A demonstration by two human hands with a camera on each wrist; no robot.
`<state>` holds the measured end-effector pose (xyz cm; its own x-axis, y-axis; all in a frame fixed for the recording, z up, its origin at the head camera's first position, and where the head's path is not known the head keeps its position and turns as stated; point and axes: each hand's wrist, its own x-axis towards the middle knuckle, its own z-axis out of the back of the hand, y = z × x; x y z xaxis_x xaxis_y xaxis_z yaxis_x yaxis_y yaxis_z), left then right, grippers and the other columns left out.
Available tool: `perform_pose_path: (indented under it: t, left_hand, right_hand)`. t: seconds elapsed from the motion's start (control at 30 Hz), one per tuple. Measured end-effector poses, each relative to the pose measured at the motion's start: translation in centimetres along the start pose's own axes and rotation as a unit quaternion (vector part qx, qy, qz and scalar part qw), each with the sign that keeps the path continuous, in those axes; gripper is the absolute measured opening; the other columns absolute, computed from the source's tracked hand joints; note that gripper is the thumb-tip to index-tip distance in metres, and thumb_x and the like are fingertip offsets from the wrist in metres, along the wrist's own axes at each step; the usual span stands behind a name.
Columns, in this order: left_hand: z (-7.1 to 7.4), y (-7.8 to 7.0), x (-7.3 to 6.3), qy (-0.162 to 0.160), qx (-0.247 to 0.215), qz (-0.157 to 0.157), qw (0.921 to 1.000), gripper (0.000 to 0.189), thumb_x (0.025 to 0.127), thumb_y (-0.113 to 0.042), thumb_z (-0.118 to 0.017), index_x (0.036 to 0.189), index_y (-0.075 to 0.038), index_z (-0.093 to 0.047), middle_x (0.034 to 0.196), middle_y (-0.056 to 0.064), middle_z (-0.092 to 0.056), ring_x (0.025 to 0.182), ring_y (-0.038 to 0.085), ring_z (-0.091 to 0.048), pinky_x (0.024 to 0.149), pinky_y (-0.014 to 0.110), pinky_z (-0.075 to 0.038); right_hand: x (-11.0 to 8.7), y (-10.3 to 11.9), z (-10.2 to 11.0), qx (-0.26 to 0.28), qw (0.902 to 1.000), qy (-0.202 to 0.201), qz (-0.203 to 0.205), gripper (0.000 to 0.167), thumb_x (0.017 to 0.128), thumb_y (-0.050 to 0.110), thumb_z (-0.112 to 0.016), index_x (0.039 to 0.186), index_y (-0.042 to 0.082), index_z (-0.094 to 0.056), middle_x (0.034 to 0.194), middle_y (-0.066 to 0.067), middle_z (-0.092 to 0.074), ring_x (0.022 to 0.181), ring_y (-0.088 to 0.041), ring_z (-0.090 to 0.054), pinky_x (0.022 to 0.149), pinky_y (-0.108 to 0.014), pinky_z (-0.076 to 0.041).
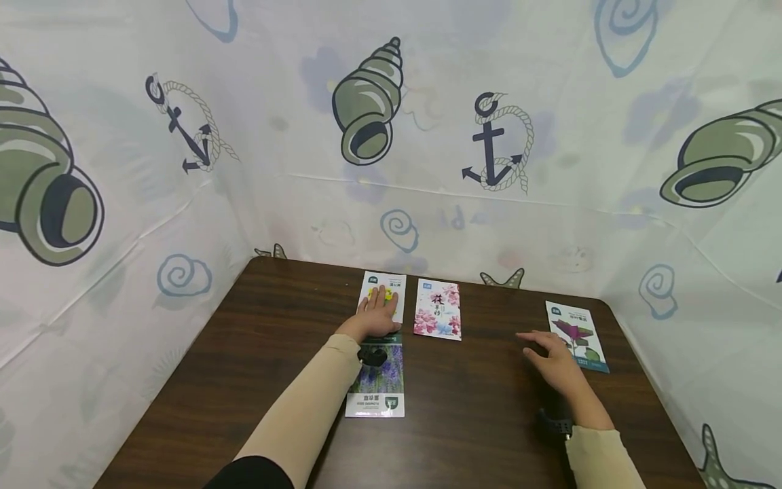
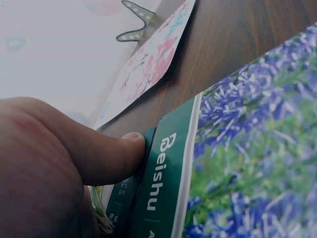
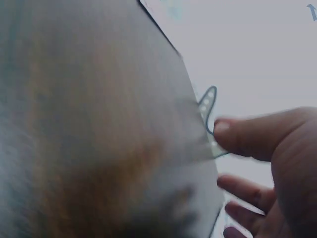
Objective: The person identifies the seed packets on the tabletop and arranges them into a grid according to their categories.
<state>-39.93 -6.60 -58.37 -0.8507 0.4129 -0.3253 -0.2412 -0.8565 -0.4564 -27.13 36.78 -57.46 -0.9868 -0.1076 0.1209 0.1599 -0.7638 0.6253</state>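
My left hand [image 1: 374,316] lies with spread, fairly straight fingers on a white seed packet [image 1: 396,280] with yellow flowers. In the left wrist view its thumb [image 2: 111,156] touches that packet's dark green end, beside a lavender-print seed packet [image 2: 257,144]. The lavender packet [image 1: 379,380] lies closer to me, its lettering upside down, partly behind the wrist. To the right lies a pink-blossom packet [image 1: 437,310]. My right hand [image 1: 556,363] hovers with loosely bent fingers, holding nothing, left of a packet with a purple flower [image 1: 574,331]; the right wrist view shows its fingers [image 3: 247,191] apart.
The packets lie on a dark brown wooden table [image 1: 470,407] with rounded far corners. A pale cloth [image 1: 427,224] printed with shells, anchors and starfish hangs behind the table and along both sides. A dark band [image 1: 554,422] is on my right wrist.
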Motion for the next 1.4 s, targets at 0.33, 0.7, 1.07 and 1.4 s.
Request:
perform_pose_path:
  t: [0.33, 0.7, 1.07, 1.4]
  left_hand:
    - [-0.3, 0.5, 0.6, 0.006, 0.016, 0.008, 0.9998, 0.086, 0.115, -0.042, -0.053, 0.178, -0.021, 0.001, 0.180, 0.015, 0.030, 0.168, 0.034, 0.028, 0.137, 0.059, 0.010]
    - [-2.1, 1.2, 1.3, 0.004, 0.009, 0.008, 0.9999, 0.087, 0.114, -0.042, -0.056, 0.178, -0.021, -0.001, 0.180, 0.013, 0.029, 0.167, 0.033, 0.029, 0.136, 0.060, 0.011]
    - [-1.9, 1.2, 1.8, -0.009, 0.016, -0.009, 0.9998, 0.085, 0.114, -0.045, -0.053, 0.178, -0.019, -0.003, 0.180, 0.018, 0.028, 0.168, 0.037, 0.026, 0.136, 0.062, 0.008]
    - [-0.8, 0.9, 1.2, -0.003, 0.021, 0.005, 0.9998, 0.086, 0.115, -0.044, -0.054, 0.178, -0.022, 0.001, 0.180, 0.013, 0.029, 0.168, 0.032, 0.028, 0.137, 0.059, 0.010]
  right_hand:
    - [0.8, -1.4, 2.3, -0.144, 0.9821, -0.099, -0.069, 0.036, 0.102, 0.011, -0.071, 0.137, 0.003, -0.073, 0.146, -0.038, -0.060, 0.133, -0.063, -0.053, 0.104, -0.079, -0.045]
    - [1.2, -4.5, 3.7, -0.168, 0.9740, -0.031, -0.149, 0.048, 0.104, 0.011, -0.055, 0.151, 0.002, -0.062, 0.148, -0.046, -0.050, 0.132, -0.068, -0.051, 0.110, -0.080, -0.042]
    - [1.9, -4.6, 4.7, -0.146, 0.9713, -0.009, -0.187, 0.045, 0.101, 0.007, -0.053, 0.142, -0.006, -0.065, 0.146, -0.042, -0.058, 0.100, -0.047, -0.059, 0.087, -0.061, -0.052]
    - [2.4, -4.2, 3.3, -0.145, 0.9728, -0.016, -0.180, 0.042, 0.101, 0.008, -0.053, 0.138, -0.005, -0.069, 0.148, -0.044, -0.054, 0.102, -0.049, -0.059, 0.097, -0.069, -0.051]
